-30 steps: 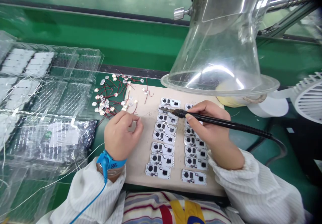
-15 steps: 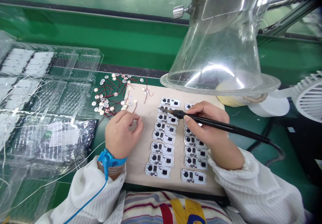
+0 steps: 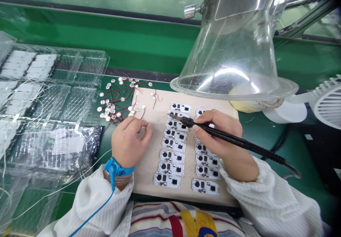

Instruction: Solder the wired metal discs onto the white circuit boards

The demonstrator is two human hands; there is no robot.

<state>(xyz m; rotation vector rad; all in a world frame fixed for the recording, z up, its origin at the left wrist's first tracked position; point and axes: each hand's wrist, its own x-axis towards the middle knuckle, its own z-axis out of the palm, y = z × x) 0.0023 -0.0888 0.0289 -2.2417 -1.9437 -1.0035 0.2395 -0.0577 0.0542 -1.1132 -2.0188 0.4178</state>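
My right hand is closed around a black soldering iron, pen-fashion. The iron's tip points left, over the upper circuit boards in the left column; whether it touches one is hard to tell. My left hand, wearing a blue wrist strap, has thumb and forefinger pinched together left of these boards. A thin pale solder wire runs up from the lower left to this hand; its end at the fingertips is barely visible. A second column of white boards lies partly under my right hand.
Small round discs with red wires lie beyond my left hand. Clear plastic trays and a silvery bag occupy the left. A transparent fume hood hangs over the beige mat. A white fan stands right.
The soldering iron's handle has tilted slightly, its rear end and cable dropping a little. My right fingers shifted slightly with it; my left hand stays in place.
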